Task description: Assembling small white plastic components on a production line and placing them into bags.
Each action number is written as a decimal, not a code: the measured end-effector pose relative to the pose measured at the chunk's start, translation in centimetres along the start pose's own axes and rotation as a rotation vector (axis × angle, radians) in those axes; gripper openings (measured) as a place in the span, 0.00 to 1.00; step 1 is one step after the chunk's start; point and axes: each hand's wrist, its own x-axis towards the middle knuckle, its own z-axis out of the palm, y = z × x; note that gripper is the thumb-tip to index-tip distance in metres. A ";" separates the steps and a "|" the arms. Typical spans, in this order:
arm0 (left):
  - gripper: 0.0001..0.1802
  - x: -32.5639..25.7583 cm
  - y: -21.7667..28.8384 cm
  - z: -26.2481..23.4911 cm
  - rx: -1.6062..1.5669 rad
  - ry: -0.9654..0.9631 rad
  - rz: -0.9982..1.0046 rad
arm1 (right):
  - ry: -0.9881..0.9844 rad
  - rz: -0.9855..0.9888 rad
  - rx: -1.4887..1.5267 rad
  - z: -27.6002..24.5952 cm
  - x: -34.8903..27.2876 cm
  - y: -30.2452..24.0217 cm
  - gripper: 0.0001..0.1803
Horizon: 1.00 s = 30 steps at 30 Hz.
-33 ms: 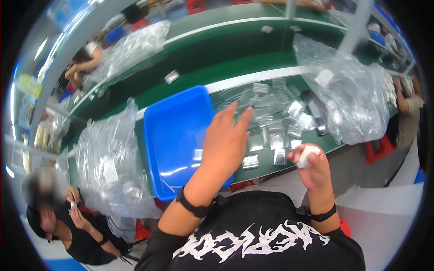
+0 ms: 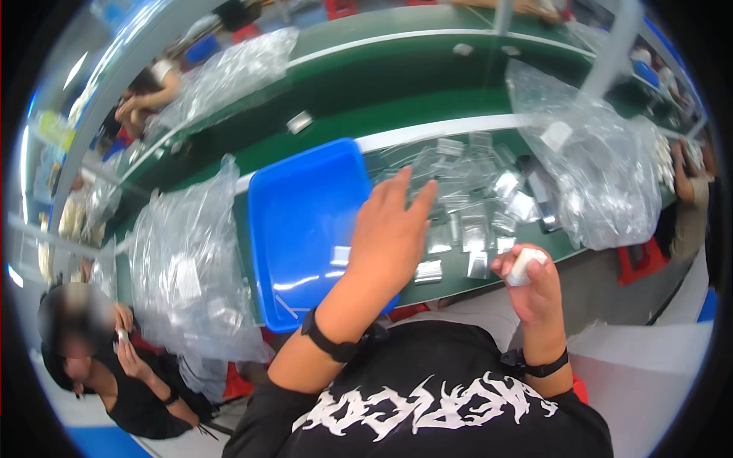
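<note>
My left hand [image 2: 388,233] reaches over the bench with its fingers stretched and apart, holding nothing visible. Its fingertips are at the left side of a loose heap of small clear plastic packets [image 2: 475,229]; whether they touch any is unclear. Closer to my body, my right hand [image 2: 534,294] is closed around a small white block [image 2: 527,265] with rounded edges, whose kind I cannot make out. Beside my left wrist lies a blue plastic tray [image 2: 263,237], holding a small silvery packet [image 2: 340,256] and thin clear strips.
Large clear plastic bags stand on the left [image 2: 183,267] and right [image 2: 592,175]. A dark flat object [image 2: 544,195] lies beside the right one. Beyond runs a green conveyor belt [image 2: 405,91] carrying a small white packet [image 2: 299,122]. A co-worker [image 2: 126,366] sits at the lower left.
The whole view has shifted slightly, so the bench things appear a little further right. Both hands keep nearly the same pose, and the white block stays in my right hand.
</note>
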 end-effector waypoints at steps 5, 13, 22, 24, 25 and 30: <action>0.30 -4.0 -2.5 -4.2 -0.034 -0.013 -0.262 | -0.029 -0.104 -0.115 -0.2 -1.1 -0.5 0.21; 0.28 -7.8 -6.4 -5.3 -0.034 -0.404 -0.210 | -0.040 -0.003 -0.198 0.1 -0.4 -0.7 0.20; 0.21 -9.5 -3.3 -9.3 -0.678 -0.274 -0.113 | -0.499 -0.504 -1.097 9.9 1.9 -1.6 0.15; 0.21 -10.0 -2.6 -9.5 -0.920 -0.284 -0.154 | -0.553 -0.549 -1.123 12.1 2.5 -1.7 0.14; 0.21 -10.0 -2.5 -9.8 -0.924 -0.282 -0.154 | -0.610 -0.607 -1.145 12.9 2.8 -1.6 0.14; 0.23 -10.8 -2.6 -9.6 -0.810 -0.154 0.059 | -0.697 -0.649 -1.173 14.2 3.4 -0.3 0.16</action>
